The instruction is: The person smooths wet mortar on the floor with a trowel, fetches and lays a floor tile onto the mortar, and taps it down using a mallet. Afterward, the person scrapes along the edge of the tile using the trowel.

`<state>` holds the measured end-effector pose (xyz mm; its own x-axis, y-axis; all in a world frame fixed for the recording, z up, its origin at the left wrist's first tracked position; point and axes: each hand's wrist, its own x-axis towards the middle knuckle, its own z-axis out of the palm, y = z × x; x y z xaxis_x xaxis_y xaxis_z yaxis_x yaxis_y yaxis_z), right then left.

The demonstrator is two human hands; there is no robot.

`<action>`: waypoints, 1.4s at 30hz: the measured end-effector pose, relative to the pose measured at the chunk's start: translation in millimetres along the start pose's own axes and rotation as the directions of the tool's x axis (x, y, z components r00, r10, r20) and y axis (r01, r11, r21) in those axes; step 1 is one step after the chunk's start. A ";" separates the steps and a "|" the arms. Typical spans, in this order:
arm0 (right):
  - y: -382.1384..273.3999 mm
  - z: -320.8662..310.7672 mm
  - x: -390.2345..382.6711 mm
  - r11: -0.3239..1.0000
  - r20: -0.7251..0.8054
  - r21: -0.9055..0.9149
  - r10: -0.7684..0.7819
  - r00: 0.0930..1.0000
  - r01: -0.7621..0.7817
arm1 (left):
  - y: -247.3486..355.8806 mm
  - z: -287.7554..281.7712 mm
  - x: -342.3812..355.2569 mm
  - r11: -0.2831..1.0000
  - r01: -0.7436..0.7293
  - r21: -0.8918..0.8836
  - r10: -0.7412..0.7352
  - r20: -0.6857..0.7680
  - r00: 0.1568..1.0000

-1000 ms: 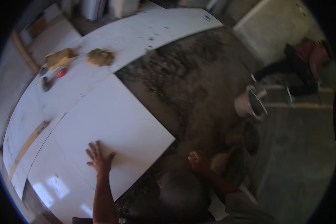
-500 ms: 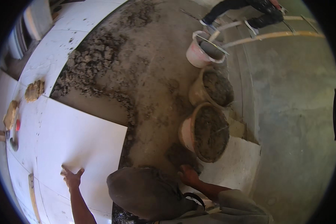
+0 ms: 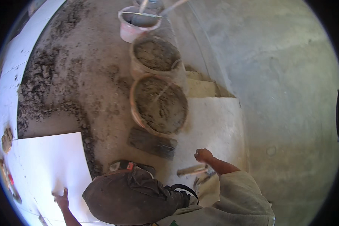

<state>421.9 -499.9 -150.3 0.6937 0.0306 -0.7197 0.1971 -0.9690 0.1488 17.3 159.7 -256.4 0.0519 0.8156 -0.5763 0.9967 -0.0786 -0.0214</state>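
My left hand [image 3: 61, 199] rests with its fingers spread on a large white tile [image 3: 49, 162] at the lower left. Over the pale slab to the right, my right hand [image 3: 204, 155] is curled closed, and nothing shows in it. Just below it lie a wooden-handled tool [image 3: 192, 170] and other tools, whose kind I cannot make out. A dark flat board-like float [image 3: 152, 143] rests on the floor beside the nearest bucket. That bucket [image 3: 133, 109] is full of grey-brown mortar.
Behind it stand a second mortar bucket [image 3: 133, 64] and a pinkish bucket [image 3: 129, 33] with a stick across it. Loose mortar [image 3: 45, 83] borders the white tiles. A grey wall [image 3: 282, 94] rises at right. My bent knee [image 3: 120, 196] fills the lower middle.
The view has swung to the right, and the other person's legs have left it. My right hand has moved away from the dark float toward the tools; my left stays on the tile.
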 end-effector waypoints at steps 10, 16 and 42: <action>33.0 121.8 -47.5 0.978 0.062 0.203 -0.056 0.997 0.042 | -24.6 11.9 0.1 0.999 -0.003 0.053 0.003 0.010 1.000; -11.7 162.7 -37.7 0.733 0.243 0.641 0.090 0.966 -0.230 | -42.0 25.6 -56.3 0.999 -0.030 -0.041 0.035 0.137 0.990; 86.4 -33.5 -67.1 0.953 0.404 0.117 0.211 0.890 -0.279 | -34.0 14.2 -128.7 0.918 -0.004 -0.396 -0.003 -0.017 1.000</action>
<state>415.6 -577.5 -66.4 0.3786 -0.2761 -0.8834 -0.0868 -0.9609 0.2631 -24.1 49.3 -193.1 0.0504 0.8253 -0.5625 0.9398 0.1515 0.3064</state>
